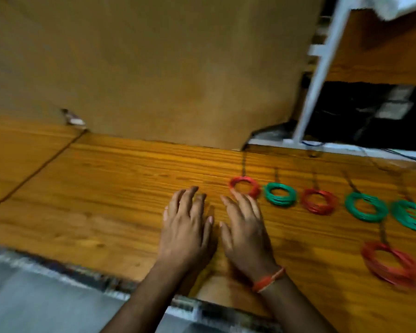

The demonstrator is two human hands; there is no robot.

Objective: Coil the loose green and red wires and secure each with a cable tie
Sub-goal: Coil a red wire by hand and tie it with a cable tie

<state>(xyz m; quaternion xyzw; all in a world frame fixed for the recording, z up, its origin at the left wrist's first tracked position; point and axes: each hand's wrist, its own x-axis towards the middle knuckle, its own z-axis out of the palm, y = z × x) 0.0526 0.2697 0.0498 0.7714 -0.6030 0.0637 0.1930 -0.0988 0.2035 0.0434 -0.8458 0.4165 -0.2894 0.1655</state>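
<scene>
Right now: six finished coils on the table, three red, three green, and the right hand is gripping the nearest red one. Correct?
Not quite. The head view shows six coils on the table, three red and three green, but the right hand grips nothing: its fingers lie straight, tips just at the leftmost red coil. The left hand is flat too.

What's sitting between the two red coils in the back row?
One green coil lies between the left red coil and the next red coil, apart from both, in the head view.
</scene>
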